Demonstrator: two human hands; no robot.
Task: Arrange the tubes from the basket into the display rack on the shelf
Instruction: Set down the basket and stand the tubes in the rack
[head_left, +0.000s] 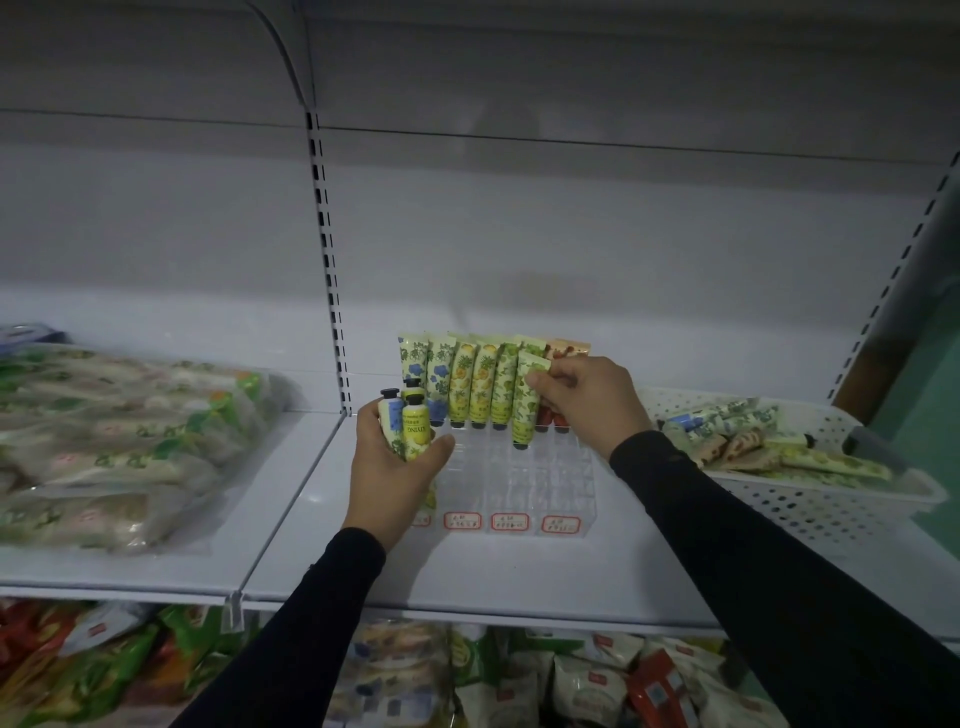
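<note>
Hands reach over the clear display rack (519, 483) on the white shelf (519, 577). Right hand (587, 400) pinches a green tube (527, 400), cap down, at the rack's second row. Left hand (397, 467) clenches several tubes (408, 423) at the rack's left edge. Right of the rack sits the white basket (810, 514), holding more tubes.

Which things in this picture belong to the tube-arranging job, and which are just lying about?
Belongs to the job:
- clear display rack
- tubes standing in the rack's back row
- green tube in the right hand
- bunch of tubes in the left hand
- white basket with loose tubes

Just lying about:
- bagged packets on the left shelf
- snack bags on the lower shelf
</note>
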